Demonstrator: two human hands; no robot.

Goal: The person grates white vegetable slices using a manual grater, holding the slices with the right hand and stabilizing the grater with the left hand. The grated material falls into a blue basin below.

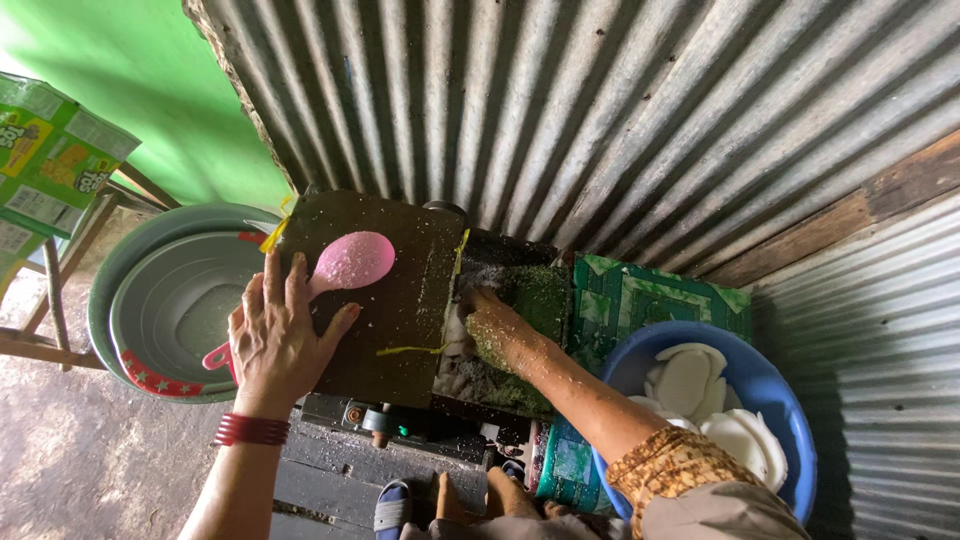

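At frame centre, the dark machine cover (395,300) is pressed by the left hand (275,335), its grip released and flat beside the pink spoon (345,265). The right hand (495,335) is pushed into the grating chute (500,290); its grip cannot be told.

Green cardboard box (48,160) with yellow and white printed panels, upper left, against the green wall (160,90)

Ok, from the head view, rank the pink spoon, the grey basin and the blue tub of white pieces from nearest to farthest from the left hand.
1. Pink spoon: lies on the dark lid, its handle running under the left hand.
2. Grey basin: just beyond that hand, at the picture's left.
3. Blue tub: far across, past the right hand.
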